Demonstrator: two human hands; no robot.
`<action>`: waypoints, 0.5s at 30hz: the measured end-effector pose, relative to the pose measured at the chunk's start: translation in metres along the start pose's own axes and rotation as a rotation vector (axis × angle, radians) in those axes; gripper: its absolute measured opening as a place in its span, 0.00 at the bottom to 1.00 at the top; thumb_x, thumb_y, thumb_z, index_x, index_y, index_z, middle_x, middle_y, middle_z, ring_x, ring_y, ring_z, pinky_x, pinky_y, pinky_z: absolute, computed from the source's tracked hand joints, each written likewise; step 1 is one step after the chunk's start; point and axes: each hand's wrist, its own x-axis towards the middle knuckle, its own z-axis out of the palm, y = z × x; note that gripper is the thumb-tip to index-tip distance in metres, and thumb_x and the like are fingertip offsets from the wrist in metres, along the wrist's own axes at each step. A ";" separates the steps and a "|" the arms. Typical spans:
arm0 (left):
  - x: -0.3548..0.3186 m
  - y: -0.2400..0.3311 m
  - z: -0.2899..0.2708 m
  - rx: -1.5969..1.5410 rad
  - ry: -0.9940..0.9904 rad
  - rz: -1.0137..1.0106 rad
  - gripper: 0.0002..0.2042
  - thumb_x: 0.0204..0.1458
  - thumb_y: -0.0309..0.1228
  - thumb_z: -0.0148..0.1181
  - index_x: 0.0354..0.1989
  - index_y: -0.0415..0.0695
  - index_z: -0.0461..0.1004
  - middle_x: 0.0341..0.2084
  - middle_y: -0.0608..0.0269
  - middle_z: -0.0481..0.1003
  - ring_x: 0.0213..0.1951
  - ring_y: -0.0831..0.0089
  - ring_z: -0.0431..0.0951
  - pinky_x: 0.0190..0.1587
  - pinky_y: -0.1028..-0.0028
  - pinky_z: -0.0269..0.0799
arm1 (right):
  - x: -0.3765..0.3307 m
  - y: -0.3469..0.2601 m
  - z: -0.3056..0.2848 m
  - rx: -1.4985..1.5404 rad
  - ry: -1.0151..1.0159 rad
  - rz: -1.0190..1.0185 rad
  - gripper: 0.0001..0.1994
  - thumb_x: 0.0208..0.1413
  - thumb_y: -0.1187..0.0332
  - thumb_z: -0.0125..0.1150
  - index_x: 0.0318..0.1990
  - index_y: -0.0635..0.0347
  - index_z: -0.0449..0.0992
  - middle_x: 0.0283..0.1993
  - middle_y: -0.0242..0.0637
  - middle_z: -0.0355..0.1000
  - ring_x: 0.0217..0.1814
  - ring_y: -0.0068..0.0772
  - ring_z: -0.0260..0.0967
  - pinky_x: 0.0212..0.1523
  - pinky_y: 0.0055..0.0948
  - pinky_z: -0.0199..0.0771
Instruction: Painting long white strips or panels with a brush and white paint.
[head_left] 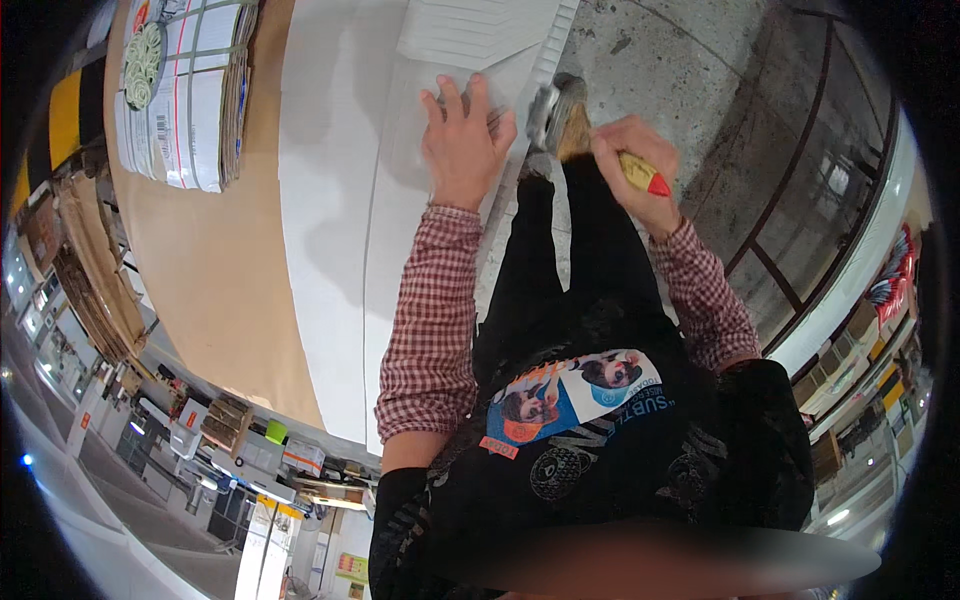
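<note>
My left hand lies palm down with spread fingers on a stack of pale grey-white cardboard sheets, near its right edge. In my right hand is a hammer with a shiny metal head, a wooden shaft and a yellow grip tipped in red. The metal head is beside the stack's edge; whether it touches cannot be made out. Cut lines and creases run across the far part of the top sheet.
Left of the sheets lies a brown board. A strapped bundle of flat printed cardboard rests on it, with a coil of pale green cord on top. Concrete floor lies to the right, next to a dark framed panel.
</note>
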 end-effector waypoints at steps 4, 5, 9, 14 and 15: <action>-0.039 -0.009 0.019 -0.012 0.174 0.038 0.34 0.50 0.51 0.56 0.63 0.46 0.58 0.61 0.40 0.55 0.61 0.38 0.53 0.59 0.49 0.55 | -0.014 -0.014 -0.002 0.076 0.025 0.020 0.03 0.48 0.80 0.60 0.25 0.67 0.73 0.28 0.40 0.73 0.29 0.30 0.71 0.32 0.25 0.70; -0.056 -0.008 0.019 0.001 0.173 -0.025 0.36 0.49 0.51 0.56 0.63 0.44 0.57 0.62 0.38 0.53 0.62 0.37 0.51 0.61 0.48 0.49 | -0.012 -0.013 -0.007 0.074 0.029 0.019 0.03 0.48 0.80 0.60 0.25 0.67 0.73 0.28 0.40 0.73 0.29 0.30 0.71 0.32 0.25 0.70; -0.085 -0.016 0.016 0.100 0.125 -0.035 0.37 0.48 0.51 0.57 0.63 0.40 0.57 0.60 0.33 0.53 0.61 0.33 0.51 0.61 0.47 0.50 | 0.006 -0.010 -0.010 -0.062 0.148 -0.020 0.03 0.49 0.79 0.60 0.25 0.66 0.73 0.27 0.39 0.73 0.29 0.28 0.70 0.31 0.25 0.69; -0.075 -0.032 0.013 0.034 0.151 0.084 0.31 0.50 0.47 0.54 0.59 0.40 0.63 0.56 0.32 0.59 0.56 0.33 0.60 0.53 0.51 0.63 | 0.011 0.005 0.007 -0.098 0.144 -0.114 0.03 0.48 0.80 0.60 0.26 0.66 0.72 0.27 0.38 0.73 0.29 0.29 0.71 0.31 0.24 0.69; -0.073 -0.034 0.010 0.022 0.110 0.098 0.29 0.50 0.47 0.52 0.57 0.41 0.65 0.55 0.32 0.60 0.54 0.32 0.62 0.49 0.52 0.68 | 0.004 0.003 0.011 -0.097 0.144 -0.113 0.03 0.48 0.80 0.60 0.26 0.66 0.72 0.27 0.38 0.73 0.29 0.29 0.71 0.31 0.24 0.69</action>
